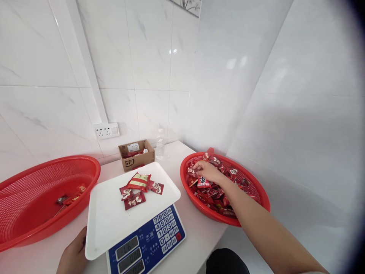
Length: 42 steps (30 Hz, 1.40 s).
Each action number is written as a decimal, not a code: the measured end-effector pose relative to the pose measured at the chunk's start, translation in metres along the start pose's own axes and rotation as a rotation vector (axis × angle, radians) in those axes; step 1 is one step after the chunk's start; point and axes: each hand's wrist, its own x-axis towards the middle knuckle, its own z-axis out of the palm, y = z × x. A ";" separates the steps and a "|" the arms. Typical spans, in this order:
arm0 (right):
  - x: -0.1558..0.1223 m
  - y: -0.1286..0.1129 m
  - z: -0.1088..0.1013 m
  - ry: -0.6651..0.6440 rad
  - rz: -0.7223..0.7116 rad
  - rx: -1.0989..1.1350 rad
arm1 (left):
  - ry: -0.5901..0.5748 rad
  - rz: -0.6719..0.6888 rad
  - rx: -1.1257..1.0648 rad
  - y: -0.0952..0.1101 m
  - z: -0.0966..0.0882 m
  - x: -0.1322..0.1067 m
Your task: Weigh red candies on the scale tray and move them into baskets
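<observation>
My right hand (207, 172) reaches into the red basket (258, 192) on the right, which holds several red candy packets (221, 198). Its fingers are pinched on a red packet (203, 182) at the basket's left side. My left hand (73, 255) rests on the table beside the left edge of the scale's white tray (105, 220); its fingers are hidden under the tray. Several red and gold packets (138, 187) lie on the tray. The scale's blue keypad (164, 232) and displays face me.
A second red basket (34, 224) on the left holds a few packets. A small cardboard box (137, 155) and a clear plastic bottle (160, 144) stand at the back by the tiled wall. A wall socket (106, 130) sits above them.
</observation>
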 end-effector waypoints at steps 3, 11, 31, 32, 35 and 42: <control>-0.003 -0.004 -0.006 0.025 -0.004 0.081 | -0.091 -0.064 -0.028 0.003 -0.004 0.000; -0.019 -0.037 -0.006 -0.085 -0.100 0.564 | -0.129 -0.069 -0.026 0.006 -0.007 0.002; -0.022 -0.081 0.037 -0.103 -0.188 0.224 | -0.135 -0.065 -0.086 0.015 -0.011 -0.001; -0.020 -0.075 0.032 -0.065 -0.178 0.176 | -0.138 -0.071 -0.084 0.015 -0.011 -0.001; -0.014 -0.060 0.021 0.042 -0.148 0.029 | -0.153 -0.093 -0.064 0.015 -0.011 -0.001; -0.020 -0.072 0.029 -0.093 -0.159 -0.019 | -0.150 -0.087 -0.071 0.016 -0.011 -0.001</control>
